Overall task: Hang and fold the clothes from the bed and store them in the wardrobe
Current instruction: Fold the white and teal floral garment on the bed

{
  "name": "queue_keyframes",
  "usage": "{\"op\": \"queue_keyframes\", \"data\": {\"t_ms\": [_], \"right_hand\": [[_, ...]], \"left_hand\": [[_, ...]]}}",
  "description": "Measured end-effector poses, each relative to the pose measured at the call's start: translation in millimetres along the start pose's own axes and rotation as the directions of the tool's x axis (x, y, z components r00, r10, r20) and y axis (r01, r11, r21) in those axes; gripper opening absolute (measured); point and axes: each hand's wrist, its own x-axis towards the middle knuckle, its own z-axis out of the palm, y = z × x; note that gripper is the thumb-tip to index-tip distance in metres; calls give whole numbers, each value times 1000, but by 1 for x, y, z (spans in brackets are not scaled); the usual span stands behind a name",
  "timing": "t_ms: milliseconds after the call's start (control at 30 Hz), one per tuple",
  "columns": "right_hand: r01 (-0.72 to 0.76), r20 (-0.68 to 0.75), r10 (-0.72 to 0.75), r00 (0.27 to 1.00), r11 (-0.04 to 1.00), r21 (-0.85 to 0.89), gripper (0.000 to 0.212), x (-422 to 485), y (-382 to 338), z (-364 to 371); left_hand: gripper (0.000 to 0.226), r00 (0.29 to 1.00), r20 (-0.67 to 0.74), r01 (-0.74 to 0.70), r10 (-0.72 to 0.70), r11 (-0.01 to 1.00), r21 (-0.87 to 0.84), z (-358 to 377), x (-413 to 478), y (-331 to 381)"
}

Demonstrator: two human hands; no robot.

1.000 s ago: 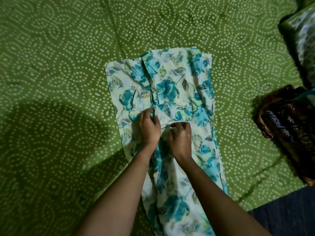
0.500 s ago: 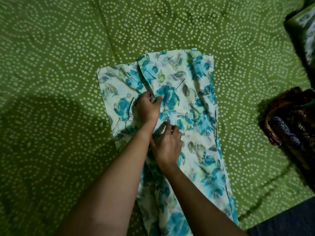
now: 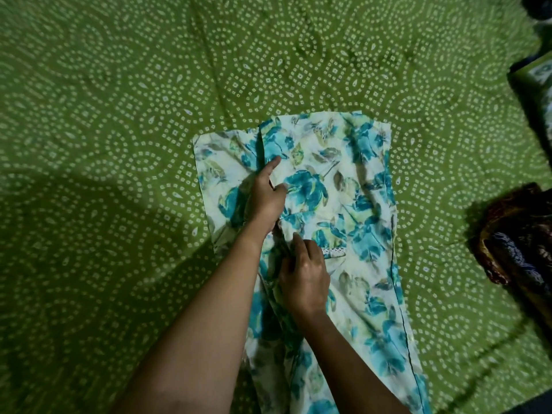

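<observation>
The left hand [image 3: 265, 198] lies flat with its fingers straight, pressing the folded-over edge of the floral garment [image 3: 352, 180]. The right hand [image 3: 304, 279], just nearer the body, has curled fingers and seems to pinch the cloth beside the lace trim [image 3: 334, 251]. The garment is spread on the bed [image 3: 119, 144], with a dark heap of clothes [image 3: 519, 234] well apart. Pin the crease flat — then draw the pinched layer taut and square the edges.

Just a green bedsheet with white dotted swirls [image 3: 119, 85] filling the whole view. Lighting's dim, with a big shadow [image 3: 89, 249] over its left side.
</observation>
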Motion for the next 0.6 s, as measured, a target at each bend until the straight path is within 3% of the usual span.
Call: {"op": "queue_keyframes", "data": {"t_ms": [200, 400, 467, 600], "right_hand": [[124, -31, -124, 992, 992, 11, 44, -9, -21, 5], [277, -44, -276, 960, 961, 15, 45, -24, -43, 18], [273, 38, -274, 961, 962, 20, 45, -28, -45, 23], [276, 158, -271, 949, 961, -9, 35, -31, -44, 33]], "left_hand": [[68, 999, -24, -33, 30, 989, -142, -31, -3, 7], [69, 968, -229, -152, 101, 965, -214, -75, -11, 3], [71, 957, -256, -182, 139, 971, -152, -83, -10, -5], [81, 963, -182, -163, 201, 966, 202, -95, -2, -21]]}}
